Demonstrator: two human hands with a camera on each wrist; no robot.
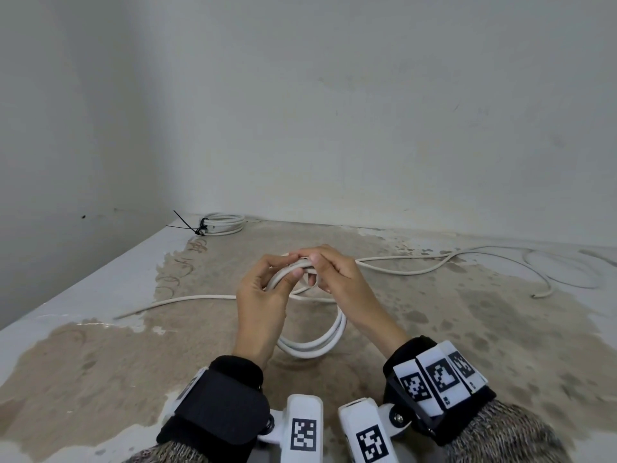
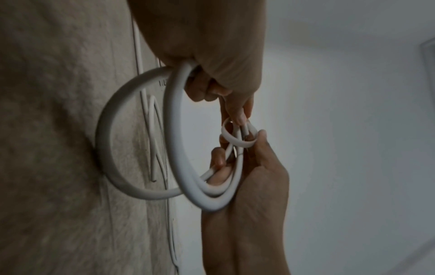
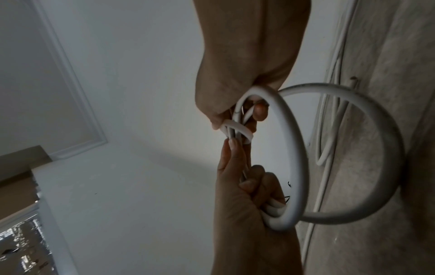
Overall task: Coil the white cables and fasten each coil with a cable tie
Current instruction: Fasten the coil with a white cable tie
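Gripping coil point(image 1: 312, 345), both hands, mid-table point(image 1: 100, 379)

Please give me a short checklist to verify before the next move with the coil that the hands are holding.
1. Left hand grips the coil: ok.
2. Right hand pinches the small wrap round the strands: ok.
3. Wrap tight enough to hold: cannot tell.
4. Coil fastened with a cable tie: not ok, none on it.
5. Spare tie within reach: cannot tell; only the finished coil shows black ties.
6. Loose cable on the table waits: ok.
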